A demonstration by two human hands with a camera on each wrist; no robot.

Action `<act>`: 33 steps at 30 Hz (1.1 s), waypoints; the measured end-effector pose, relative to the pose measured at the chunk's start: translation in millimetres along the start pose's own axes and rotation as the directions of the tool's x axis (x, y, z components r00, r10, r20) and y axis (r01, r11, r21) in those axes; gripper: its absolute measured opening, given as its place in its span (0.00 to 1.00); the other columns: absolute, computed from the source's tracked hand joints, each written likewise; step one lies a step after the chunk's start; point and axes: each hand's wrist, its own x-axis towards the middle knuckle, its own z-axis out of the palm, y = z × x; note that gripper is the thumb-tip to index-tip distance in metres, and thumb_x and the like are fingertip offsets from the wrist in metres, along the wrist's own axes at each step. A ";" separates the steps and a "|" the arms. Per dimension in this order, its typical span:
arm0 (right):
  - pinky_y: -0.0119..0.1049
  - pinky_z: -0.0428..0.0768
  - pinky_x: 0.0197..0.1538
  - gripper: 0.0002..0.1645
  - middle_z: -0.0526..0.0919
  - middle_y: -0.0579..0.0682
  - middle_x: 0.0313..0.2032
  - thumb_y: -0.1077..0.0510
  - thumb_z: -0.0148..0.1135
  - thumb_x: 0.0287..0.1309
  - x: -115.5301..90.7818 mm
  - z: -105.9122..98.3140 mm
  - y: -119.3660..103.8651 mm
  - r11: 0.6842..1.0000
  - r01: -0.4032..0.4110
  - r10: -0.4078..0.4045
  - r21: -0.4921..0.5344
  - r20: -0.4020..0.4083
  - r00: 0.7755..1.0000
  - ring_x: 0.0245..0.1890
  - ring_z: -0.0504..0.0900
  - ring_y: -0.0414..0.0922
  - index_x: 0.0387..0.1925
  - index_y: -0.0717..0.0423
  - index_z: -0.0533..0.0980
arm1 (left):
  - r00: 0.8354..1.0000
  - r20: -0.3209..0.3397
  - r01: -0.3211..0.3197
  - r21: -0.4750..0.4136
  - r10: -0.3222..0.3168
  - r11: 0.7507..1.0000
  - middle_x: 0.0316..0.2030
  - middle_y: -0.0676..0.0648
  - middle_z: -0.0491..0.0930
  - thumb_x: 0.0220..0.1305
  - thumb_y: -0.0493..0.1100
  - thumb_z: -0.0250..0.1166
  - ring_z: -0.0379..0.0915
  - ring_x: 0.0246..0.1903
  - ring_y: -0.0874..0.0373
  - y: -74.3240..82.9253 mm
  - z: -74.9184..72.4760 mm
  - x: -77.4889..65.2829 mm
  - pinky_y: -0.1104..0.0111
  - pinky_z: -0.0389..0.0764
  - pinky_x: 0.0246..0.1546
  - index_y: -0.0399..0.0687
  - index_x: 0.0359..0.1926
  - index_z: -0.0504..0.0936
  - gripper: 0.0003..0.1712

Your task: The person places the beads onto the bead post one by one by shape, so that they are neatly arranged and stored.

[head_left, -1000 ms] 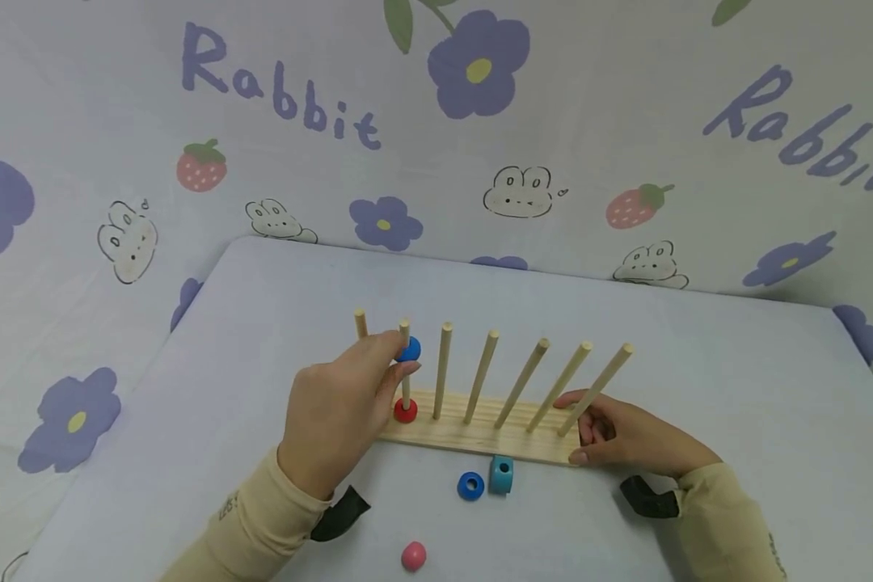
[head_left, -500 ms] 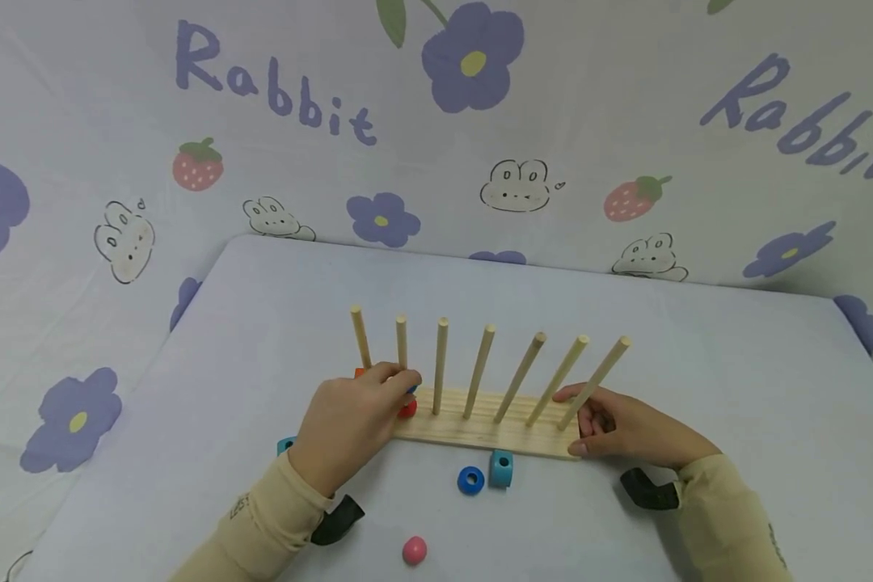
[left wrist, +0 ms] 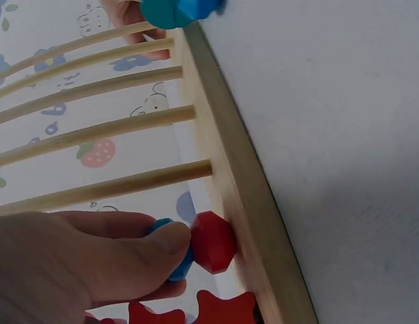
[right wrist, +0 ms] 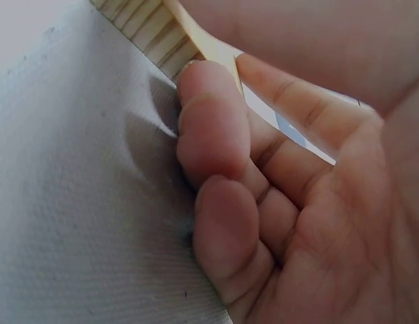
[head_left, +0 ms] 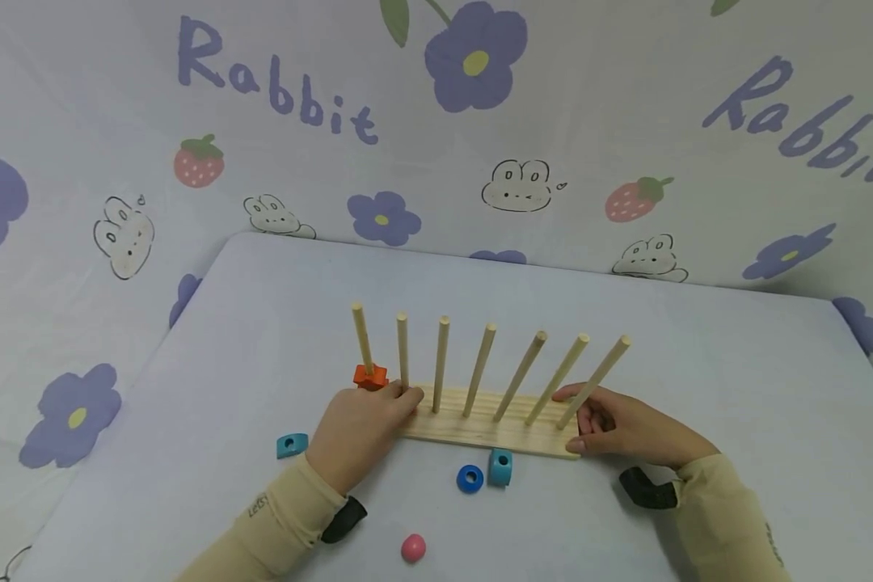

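Note:
A wooden board [head_left: 473, 436] carries a row of several upright pegs. My left hand [head_left: 364, 428] is low on the second peg [head_left: 403, 347] from the left. In the left wrist view its thumb and fingers pinch a blue bead [left wrist: 182, 268] against a faceted red bead [left wrist: 213, 241], which lies at the board. My own left hand hides both beads in the head view. At the board's right end, my right hand [head_left: 626, 428] grips the edge between thumb and fingers. Orange-red star-shaped pieces [head_left: 370, 377] sit low on the leftmost peg.
In front of the board lie a blue ring bead [head_left: 470, 478] and a teal block [head_left: 500, 467] with a hole. A pink bead [head_left: 413, 548] is nearer the front. Another teal block [head_left: 292, 444] lies left of my left hand.
My left hand has slid the blue bead from near the second peg's top down to the red bead. The right hand has stayed at the board's end.

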 end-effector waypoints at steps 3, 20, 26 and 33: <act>0.30 0.69 0.29 0.35 0.72 0.49 0.29 0.48 0.69 0.55 -0.2 0.3 -0.2 1.000 0.000 0.000 -0.003 -0.010 1.000 0.26 0.69 0.38 0.61 0.50 0.66 | 1.000 0.001 -0.011 0.034 0.011 0.999 0.34 0.48 0.85 0.55 0.36 0.69 0.54 0.08 0.64 1.9 -0.4 0.0 0.74 0.60 0.10 0.51 0.37 0.77 0.11; 0.31 0.68 0.29 0.32 0.73 0.48 0.28 0.48 0.68 0.56 0.7 -2.3 -2.4 1.000 -0.017 0.017 0.008 -0.021 1.000 0.25 0.68 0.36 0.60 0.49 0.67 | 0.997 -0.072 -0.008 -0.211 -0.007 0.978 0.29 0.53 0.78 0.61 0.45 0.67 0.64 0.14 0.67 38.5 -20.2 -0.8 0.78 0.63 0.14 0.51 0.39 0.82 0.07; 0.31 0.69 0.30 0.31 0.74 0.47 0.28 0.46 0.67 0.56 0.3 -2.6 0.9 0.999 -0.032 0.032 0.011 -0.017 0.999 0.25 0.69 0.35 0.59 0.44 0.68 | 0.980 -0.019 -0.189 -0.368 0.196 0.910 0.42 0.55 0.79 0.63 0.47 0.64 0.75 0.22 0.70 61.9 0.7 -4.9 0.81 0.72 0.22 0.55 0.48 0.79 0.13; 0.31 0.69 0.29 0.32 0.73 0.48 0.29 0.48 0.67 0.57 1.2 0.5 1.3 0.999 -0.018 0.019 0.035 -0.024 1.000 0.24 0.68 0.35 0.61 0.47 0.67 | 0.973 0.092 -0.168 -0.356 0.214 0.919 0.41 0.54 0.77 0.62 0.48 0.65 0.69 0.18 0.73 62.3 18.3 -11.1 0.83 0.67 0.18 0.55 0.50 0.77 0.16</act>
